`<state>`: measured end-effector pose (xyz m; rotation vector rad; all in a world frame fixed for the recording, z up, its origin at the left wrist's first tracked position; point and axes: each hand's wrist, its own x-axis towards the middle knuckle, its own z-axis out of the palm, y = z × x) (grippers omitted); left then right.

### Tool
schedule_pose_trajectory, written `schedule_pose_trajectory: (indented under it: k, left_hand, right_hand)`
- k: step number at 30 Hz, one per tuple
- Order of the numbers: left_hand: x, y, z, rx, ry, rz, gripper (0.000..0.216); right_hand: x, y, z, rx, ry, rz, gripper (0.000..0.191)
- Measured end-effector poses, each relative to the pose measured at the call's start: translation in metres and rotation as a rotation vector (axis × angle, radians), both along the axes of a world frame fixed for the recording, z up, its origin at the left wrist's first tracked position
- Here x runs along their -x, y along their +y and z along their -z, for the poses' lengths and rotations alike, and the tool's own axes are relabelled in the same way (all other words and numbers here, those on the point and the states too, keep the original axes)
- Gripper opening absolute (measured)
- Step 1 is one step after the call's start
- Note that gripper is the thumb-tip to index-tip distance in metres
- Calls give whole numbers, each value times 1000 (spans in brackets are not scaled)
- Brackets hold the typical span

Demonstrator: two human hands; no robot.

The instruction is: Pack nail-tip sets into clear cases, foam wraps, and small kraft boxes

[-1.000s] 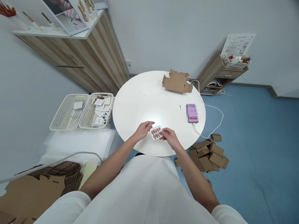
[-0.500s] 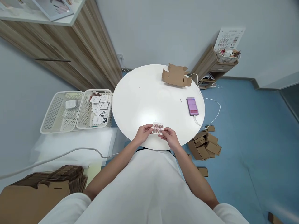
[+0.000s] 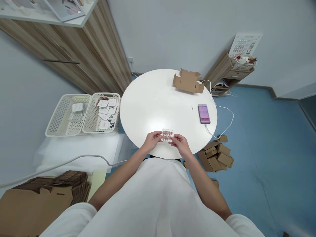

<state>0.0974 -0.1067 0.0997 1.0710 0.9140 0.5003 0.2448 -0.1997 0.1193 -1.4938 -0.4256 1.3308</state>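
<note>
A small white card of reddish press-on nails (image 3: 167, 135) is held between both hands over the near edge of the round white table (image 3: 158, 102). My left hand (image 3: 153, 141) pinches its left end with thumb and fingers closed. The right end is pinched the same way by my right hand (image 3: 179, 144). The card lies roughly level, its nails facing up.
A flat unfolded cardboard box (image 3: 188, 81) lies at the table's far side. A phone (image 3: 203, 114) on a white cable rests at the right. Two white baskets (image 3: 84, 114) with cards stand to the left. Folded boxes (image 3: 217, 156) lie on the blue floor; cardboard stacks (image 3: 44, 197) sit lower left.
The card has been turned from a tilted angle to roughly level between my hands. The camera view has shifted slightly; the hands stay at the table's near edge.
</note>
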Motion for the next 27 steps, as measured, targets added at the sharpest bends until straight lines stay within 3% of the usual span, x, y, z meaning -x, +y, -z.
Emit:
schedule_pose_trajectory:
  k: [6, 11, 15, 20, 24, 27]
  left_hand:
    - [-1, -1, 3, -38, 9, 6, 36]
    - [1, -1, 9, -69, 49, -19, 37]
    - [4, -2, 14, -80, 65, 18, 36]
    - [13, -4, 13, -134, 102, 23, 52]
    - [26, 0, 7, -298, 168, 130, 78]
    - [36, 7, 6, -480, 307, 193, 76]
  right_hand:
    - [-2, -2, -1, -10, -86, -31, 31]
    - [-6, -6, -1, -120, -404, -125, 59]
    - [-9, -8, 4, -211, -629, -322, 41]
    - [-9, -3, 11, -232, -702, -352, 32]
    - [-8, 10, 14, -263, -681, -420, 33]
    - [-8, 25, 17, -287, -642, -482, 33]
